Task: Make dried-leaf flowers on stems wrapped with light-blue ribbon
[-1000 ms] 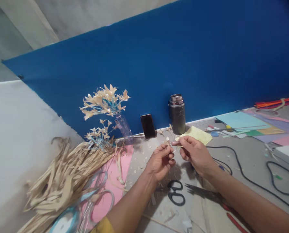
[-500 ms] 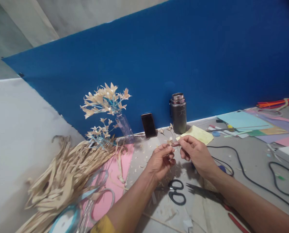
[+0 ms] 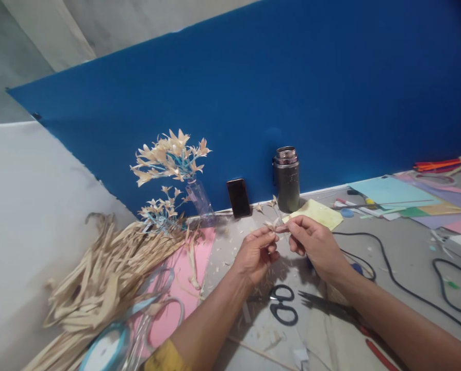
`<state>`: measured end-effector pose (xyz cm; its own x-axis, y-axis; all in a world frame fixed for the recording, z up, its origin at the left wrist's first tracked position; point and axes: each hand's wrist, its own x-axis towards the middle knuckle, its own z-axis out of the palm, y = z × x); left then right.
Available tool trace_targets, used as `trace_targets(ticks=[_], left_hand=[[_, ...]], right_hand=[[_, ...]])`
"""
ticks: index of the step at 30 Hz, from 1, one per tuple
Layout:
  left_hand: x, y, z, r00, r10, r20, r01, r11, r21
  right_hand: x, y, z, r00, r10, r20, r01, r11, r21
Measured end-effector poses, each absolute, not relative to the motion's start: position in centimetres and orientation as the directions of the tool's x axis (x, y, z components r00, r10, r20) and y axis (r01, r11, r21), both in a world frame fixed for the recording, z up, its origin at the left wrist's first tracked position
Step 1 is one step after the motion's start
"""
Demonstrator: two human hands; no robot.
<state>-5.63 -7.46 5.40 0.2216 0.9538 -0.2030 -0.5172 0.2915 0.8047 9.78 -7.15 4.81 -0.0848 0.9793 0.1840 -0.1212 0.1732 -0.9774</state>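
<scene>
My left hand (image 3: pixel 256 253) pinches a small pale flower piece (image 3: pixel 271 225) between thumb and fingertips. Right beside it, my right hand (image 3: pixel 311 239) has its fingers closed at the same small piece, the fingertips of both hands nearly touching. Thin stems with small dried flowers (image 3: pixel 274 201) show just behind the fingers. Below the hands lie black-handled scissors (image 3: pixel 282 305), and dark-jawed pliers (image 3: pixel 331 308) with red handles rest partly under my right forearm. Pale flowers (image 3: pixel 172 154) stand in a clear bottle (image 3: pixel 200 198) at the left.
Dried husks (image 3: pixel 110 278) and a tape roll (image 3: pixel 104 350) lie at the left, by pink paper (image 3: pixel 180 293). At the wall stand a phone (image 3: pixel 239 198) and a dark flask (image 3: pixel 286 180). Yellow paper (image 3: pixel 323 214), a black cable (image 3: pixel 389 268) and coloured sheets (image 3: pixel 389 191) are on the right.
The view has shifted slightly. Both hands stay together at the small piece, with only a slight change at the fingertips.
</scene>
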Motion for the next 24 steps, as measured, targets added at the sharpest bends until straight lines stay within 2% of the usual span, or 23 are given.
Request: trace_targets(ticks=[3,6,12,18,24], left_hand=[[-5.6,-7.5,5.3,0.172,0.962,-0.213,-0.483,0.271,0.833],[-5.3,-7.6,5.3,0.055,0.982,-0.18,-0.423,0.187,0.887],[-5.2,-7.6,5.4,-0.173,0.983,0.06,-0.144,-0.086,0.986],[-5.4,-7.5,5.2,-0.283,0.912,0.296,0.144,-0.264,0.954],[-5.5,-7.9,5.1,-0.244,0.866,0.437,0.308,-0.358,0.881]], right_hand=[[9.8,-7.2,4.8,-0.088,0.98,0.178,-0.127,0.166,-0.978],[9.8,-7.2,4.9,-0.095,0.982,0.163,-0.123,0.151,-0.981],[9.6,-7.6,5.4,-0.126,0.985,0.121,-0.125,0.106,-0.987],[9.1,-8.2,5.7,-0.209,0.974,0.085,-0.159,0.052,-0.986],[8.7,-8.4,5.4,-0.254,0.961,0.113,-0.197,0.063,-0.978]])
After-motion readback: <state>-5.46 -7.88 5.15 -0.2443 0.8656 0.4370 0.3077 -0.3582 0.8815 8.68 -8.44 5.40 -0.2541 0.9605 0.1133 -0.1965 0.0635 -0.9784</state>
